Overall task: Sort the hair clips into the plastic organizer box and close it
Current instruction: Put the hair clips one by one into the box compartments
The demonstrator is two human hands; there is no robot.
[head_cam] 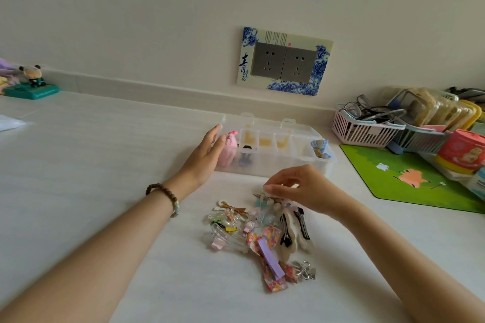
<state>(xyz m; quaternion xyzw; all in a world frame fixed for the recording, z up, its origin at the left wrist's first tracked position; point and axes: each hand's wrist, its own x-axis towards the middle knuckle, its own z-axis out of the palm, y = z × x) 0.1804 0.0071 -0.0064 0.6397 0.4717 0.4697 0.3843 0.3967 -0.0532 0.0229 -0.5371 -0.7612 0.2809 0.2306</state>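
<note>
A clear plastic organizer box (286,162) stands open on the white table, its lid tipped back. A pink fluffy clip (228,149) lies in its left compartment and a blue checked bow (320,146) in its right one. My left hand (207,155) rests flat against the box's left end, fingers apart. A pile of hair clips (262,233) lies in front of the box, with a floral bow clip (270,252) and black clips (301,223). My right hand (301,189) hovers over the pile's far edge, fingertips pinching a small teal clip (262,199).
A green mat (409,178) lies at the right. Behind it stand a pink basket (364,131) with glasses, stacked containers and a red tin (464,149). A figurine (32,78) sits far left by the wall. A wall socket (283,63) is above the box.
</note>
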